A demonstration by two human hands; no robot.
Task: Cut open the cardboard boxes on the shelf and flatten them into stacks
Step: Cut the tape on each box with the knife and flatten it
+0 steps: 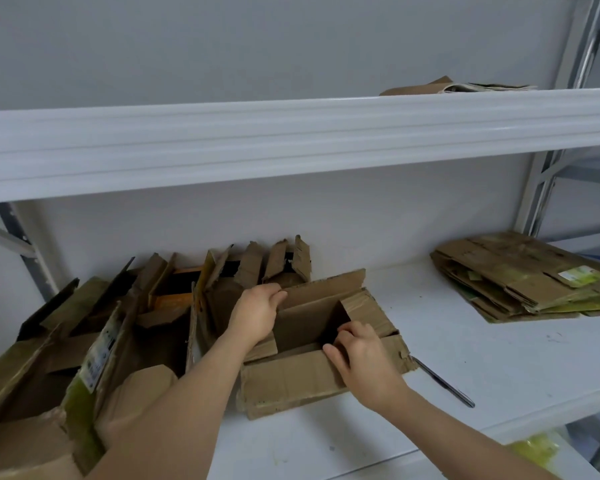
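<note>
An open brown cardboard box [302, 375] with its flaps spread stands on the white shelf [482, 348], in the middle of the view. My left hand [257, 311] grips the box's far-left wall at the top edge, fingers curled over it. My right hand [359, 355] grips the near-right corner of the box, fingers hooked inside the opening. A thin metal blade [442, 382] lies on the shelf just right of the box, touched by neither hand.
Several opened, upright boxes [125, 327] crowd the shelf's left side up to the back wall. A stack of flattened cardboard [527, 277] lies at the right. Another flattened pile [451, 87] sits on the upper shelf [291, 140], which overhangs the work area.
</note>
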